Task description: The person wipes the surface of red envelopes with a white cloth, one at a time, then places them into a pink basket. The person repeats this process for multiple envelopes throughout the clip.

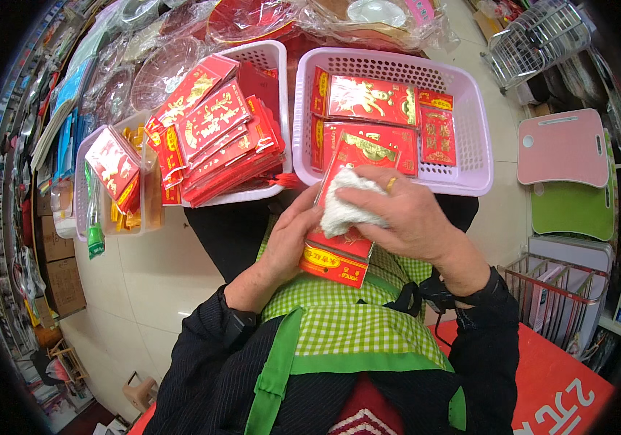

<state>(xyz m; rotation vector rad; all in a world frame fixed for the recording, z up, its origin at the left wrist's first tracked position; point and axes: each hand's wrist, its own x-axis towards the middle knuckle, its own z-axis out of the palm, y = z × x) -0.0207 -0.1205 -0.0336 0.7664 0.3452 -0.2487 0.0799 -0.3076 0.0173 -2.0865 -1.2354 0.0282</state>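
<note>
A plastic-wrapped pack of red envelopes [339, 270] with gold print lies tilted over my lap. My left hand [288, 228] grips its left edge. Pressed onto the pack's face is a crumpled white cloth [343, 206], held by my right hand [408, 212], which wears a gold ring. The pack's far end overlaps the near side of a lilac plastic basket [392, 54], where several envelope packs [373, 100] lie flat. Left of it, a white plastic basket [283, 109] holds a heaped pile of red envelope packs [215, 122].
A smaller container [82, 185] with more packs stands at the left. Plastic-wrapped trays [256, 19] lie beyond the baskets. On the right are a wire shopping cart [544, 41], pink [560, 147] and green boards [571, 209], and a metal rack [555, 299]. Stocked shelves line the left.
</note>
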